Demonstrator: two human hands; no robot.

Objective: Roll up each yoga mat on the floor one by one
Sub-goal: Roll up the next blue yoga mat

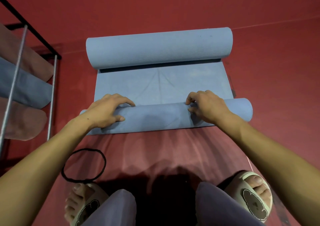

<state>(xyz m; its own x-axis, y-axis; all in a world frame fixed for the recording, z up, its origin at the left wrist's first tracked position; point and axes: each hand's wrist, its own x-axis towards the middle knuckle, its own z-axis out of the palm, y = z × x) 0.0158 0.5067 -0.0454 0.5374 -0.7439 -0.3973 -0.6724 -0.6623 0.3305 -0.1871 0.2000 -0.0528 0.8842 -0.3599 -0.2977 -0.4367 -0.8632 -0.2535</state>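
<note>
A red floor [173, 5] fills the view. On it, at centre, lies a blue yoga mat [162, 85] with its long axis running from 6 to 12 o'clock, away from the person. Both ends are curled: a thick far roll [159, 48] lies crosswise at 12 o'clock, and a thinner near roll [155, 117] lies crosswise at 6 o'clock of the flat stretch, both with their axes pointing 9 to 3 o'clock. A pinkish mat [155, 153] lies flat under and nearer than the blue one, reaching toward the feet; its near end is lost in shadow.

At 9 o'clock stands a metal rack [22, 40], cut off by the frame edge, holding rolled mats in pink and blue.

The left hand [107, 111] rests over the near roll's left part, fingers curled over its top and thumb against its near side. The right hand [206, 107] grips the right part the same way, fingertips bent onto the roll's crest. The roll's left end is hidden behind the left wrist.

A black elastic loop [83, 165] lies at 7 o'clock beside a sandalled foot [83, 203].
</note>
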